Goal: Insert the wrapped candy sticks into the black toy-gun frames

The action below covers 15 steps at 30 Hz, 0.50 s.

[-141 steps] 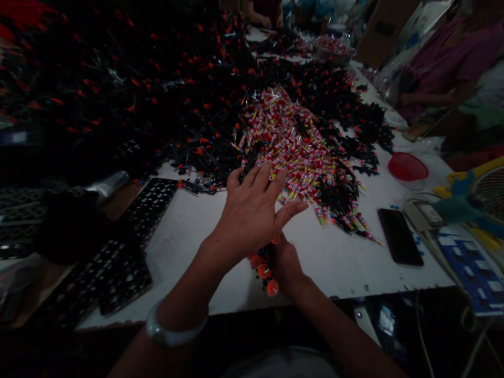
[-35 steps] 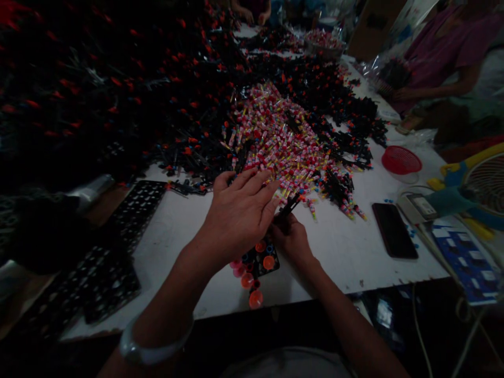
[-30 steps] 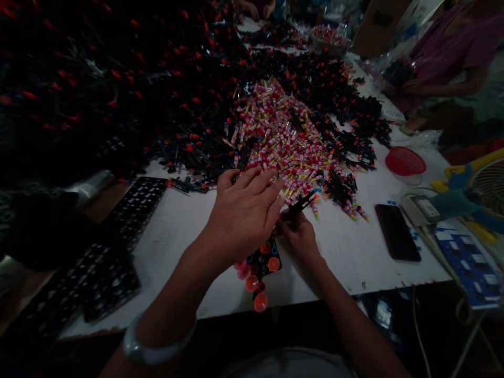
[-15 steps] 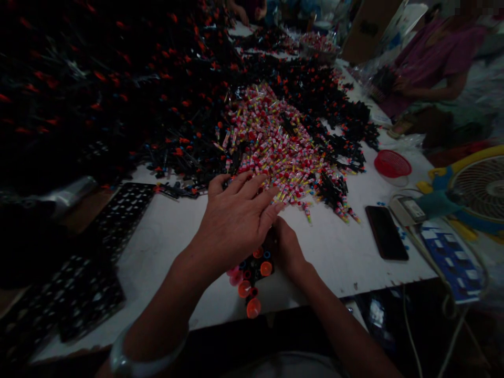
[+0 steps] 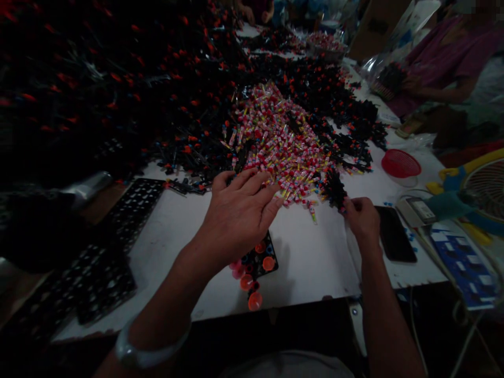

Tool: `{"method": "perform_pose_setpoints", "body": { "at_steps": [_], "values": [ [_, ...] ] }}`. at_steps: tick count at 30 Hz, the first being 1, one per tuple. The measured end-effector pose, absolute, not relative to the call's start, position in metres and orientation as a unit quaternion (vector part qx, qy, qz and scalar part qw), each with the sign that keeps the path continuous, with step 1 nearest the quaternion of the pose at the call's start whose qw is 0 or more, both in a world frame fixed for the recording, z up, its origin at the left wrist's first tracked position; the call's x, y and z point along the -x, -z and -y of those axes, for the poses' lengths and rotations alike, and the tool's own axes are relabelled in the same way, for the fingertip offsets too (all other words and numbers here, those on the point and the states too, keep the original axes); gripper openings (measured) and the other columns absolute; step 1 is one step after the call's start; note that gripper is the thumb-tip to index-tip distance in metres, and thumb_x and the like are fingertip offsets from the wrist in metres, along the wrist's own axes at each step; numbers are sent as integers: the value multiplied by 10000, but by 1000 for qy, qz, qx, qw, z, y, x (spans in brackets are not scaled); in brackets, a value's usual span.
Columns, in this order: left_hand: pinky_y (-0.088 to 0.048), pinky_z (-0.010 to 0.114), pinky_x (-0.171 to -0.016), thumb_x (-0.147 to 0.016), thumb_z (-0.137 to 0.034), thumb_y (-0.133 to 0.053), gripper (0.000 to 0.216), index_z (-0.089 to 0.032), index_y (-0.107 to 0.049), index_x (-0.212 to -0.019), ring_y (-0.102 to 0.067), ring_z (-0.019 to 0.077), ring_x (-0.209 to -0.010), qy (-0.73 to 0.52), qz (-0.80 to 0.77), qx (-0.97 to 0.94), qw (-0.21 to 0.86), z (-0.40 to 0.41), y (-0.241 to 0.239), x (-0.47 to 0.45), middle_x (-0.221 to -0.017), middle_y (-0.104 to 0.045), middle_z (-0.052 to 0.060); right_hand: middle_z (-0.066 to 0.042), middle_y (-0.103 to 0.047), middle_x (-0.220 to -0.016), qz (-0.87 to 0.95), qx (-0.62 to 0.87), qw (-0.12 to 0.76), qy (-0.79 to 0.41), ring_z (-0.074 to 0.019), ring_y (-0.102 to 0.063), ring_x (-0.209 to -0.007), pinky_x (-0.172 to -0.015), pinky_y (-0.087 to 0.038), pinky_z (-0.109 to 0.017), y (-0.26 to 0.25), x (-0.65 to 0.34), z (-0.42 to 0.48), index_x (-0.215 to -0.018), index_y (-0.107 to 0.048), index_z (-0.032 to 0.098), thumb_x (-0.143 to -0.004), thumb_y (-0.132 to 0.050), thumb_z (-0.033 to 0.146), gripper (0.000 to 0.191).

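Note:
My left hand [image 5: 240, 215] lies with its fingers stretched out, palm down, over a black board with holes [image 5: 271, 257]. Orange cup-shaped pieces [image 5: 255, 301] and a few pink ones [image 5: 237, 269] stick out below the palm; whatever lies directly under it is hidden. To the right, my right hand [image 5: 362, 218] has thumb and fingers pinched together at a small cluster of black pieces [image 5: 334, 189]. What sits between those fingertips is too small and dark to make out. Just beyond both hands spreads a heap of small pink-and-yellow tubes [image 5: 283, 147].
A large dark heap of black pieces with orange tips [image 5: 185, 105] covers the left and back. Perforated black boards [image 5: 137, 205] lie at left. On the right are a phone [image 5: 396, 233], red basket [image 5: 400, 163], fan [image 5: 486, 194] and another person [image 5: 444, 68].
My right hand has moved from beside the board, under my left hand, out to the black cluster on the right. My left hand stays over the board. The view has shifted slightly.

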<state>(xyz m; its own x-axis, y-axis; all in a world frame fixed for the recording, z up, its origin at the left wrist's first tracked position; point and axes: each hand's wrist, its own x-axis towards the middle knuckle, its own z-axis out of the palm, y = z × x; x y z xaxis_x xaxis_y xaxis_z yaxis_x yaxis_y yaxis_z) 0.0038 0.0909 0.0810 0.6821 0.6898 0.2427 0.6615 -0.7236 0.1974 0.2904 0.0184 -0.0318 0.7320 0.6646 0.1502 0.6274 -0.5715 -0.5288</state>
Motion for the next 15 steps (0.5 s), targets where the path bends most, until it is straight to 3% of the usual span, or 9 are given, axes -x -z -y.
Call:
{"method": "perform_pose_setpoints", "body": {
  "at_steps": [5,9,15],
  "values": [
    [-269,521,-1054,-930,-409,-315,386,-312,-551,-1220,-396,251,-1295,-142,-376,-915,20,-90,-83,-3,-1370,-512,6,-89,-649,-848,442,826,349,-24,-250,-579,-832,-763,-443,-373,42,-243,0,-845,-593,234,-844,-471,453,251],
    [-313,487,-1029,-907,-397,-403,332,-342,-582,-1181,-458,231,-1246,-161,-377,-912,-8,-93,-79,2,-1292,-584,-23,-59,-648,-738,480,781,400,4,-256,-592,-714,-652,-487,-373,65,-217,-1,-768,-604,272,-852,-481,447,229],
    [-360,408,-939,-877,-434,-457,355,-386,-559,-1213,-544,205,-1165,-214,-304,-921,-119,-113,-60,12,-1276,-600,-47,-54,-639,-728,484,770,408,76,-231,-596,-690,-644,-485,-343,94,-214,-19,-791,-608,249,-904,-415,462,309]
  ]
}}
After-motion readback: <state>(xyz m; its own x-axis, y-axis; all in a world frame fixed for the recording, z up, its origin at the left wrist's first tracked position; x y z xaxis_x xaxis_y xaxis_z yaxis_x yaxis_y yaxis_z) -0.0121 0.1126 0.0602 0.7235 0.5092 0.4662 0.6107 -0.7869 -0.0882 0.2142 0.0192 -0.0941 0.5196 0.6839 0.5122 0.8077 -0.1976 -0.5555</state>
